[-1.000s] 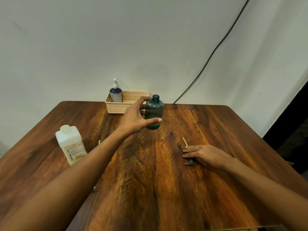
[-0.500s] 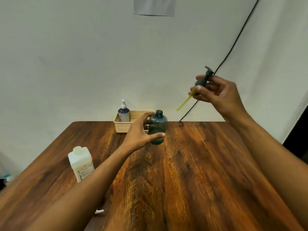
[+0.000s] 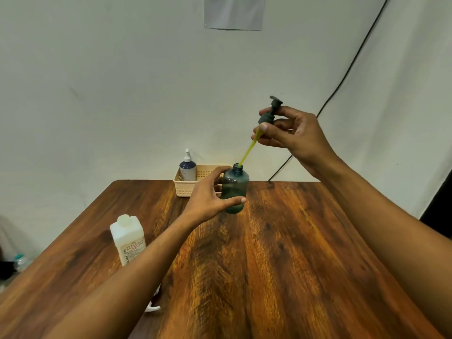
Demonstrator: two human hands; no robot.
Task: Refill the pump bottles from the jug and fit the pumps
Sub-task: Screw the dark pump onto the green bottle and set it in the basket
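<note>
Hands (image 3: 292, 135) (image 3: 208, 199) — pump (image 3: 267, 113) over bottle (image 3: 234, 189).

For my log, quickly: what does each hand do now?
Left hand: closed around the teal bottle.
Right hand: closed on the pump.

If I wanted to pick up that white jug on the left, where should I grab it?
Probably around the flat sides of the white jug, coming from above or its right. It stands upright, squarish, capped, with no handle showing. The left forearm crosses just in front, so approach clear of it.
</note>
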